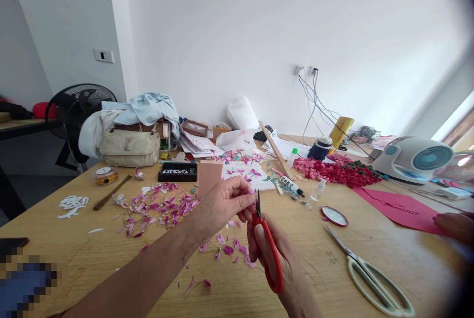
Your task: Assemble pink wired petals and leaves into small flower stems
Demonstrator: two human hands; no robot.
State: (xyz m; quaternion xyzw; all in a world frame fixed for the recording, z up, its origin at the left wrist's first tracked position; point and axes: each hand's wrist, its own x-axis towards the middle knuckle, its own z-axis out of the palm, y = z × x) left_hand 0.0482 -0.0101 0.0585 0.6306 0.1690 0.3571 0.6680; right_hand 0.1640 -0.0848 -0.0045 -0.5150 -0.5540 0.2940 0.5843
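Light-brown wood, its grain showing, forms the tabletop [307,224], which runs back to a white wall [222,36]. Cables [314,98] hang from plugs there, and a switch plate [103,56] sits on the wall section at left. Past the table's left edge stands a black fan [81,105]; a white-and-teal fan [411,160] rests at the right rear. Pale-blue cloth [148,108] is heaped behind a cream handbag [129,147], while crimson flowers [340,170] spread toward the back right. Pink petals [177,207] litter the wood left of centre. Pale-handled scissors [370,273] lie near a round red-rimmed dish [334,216], and another person's hand [457,226] is at the edge of a red sheet [400,210]. Centre front, above the table, the right hand [281,246] is wrapped around red-handled scissors [276,258], blades upward beside the left fingertips. The left hand [225,204] has thumb and fingers pinched together on a small pink piece [252,191], mostly hidden
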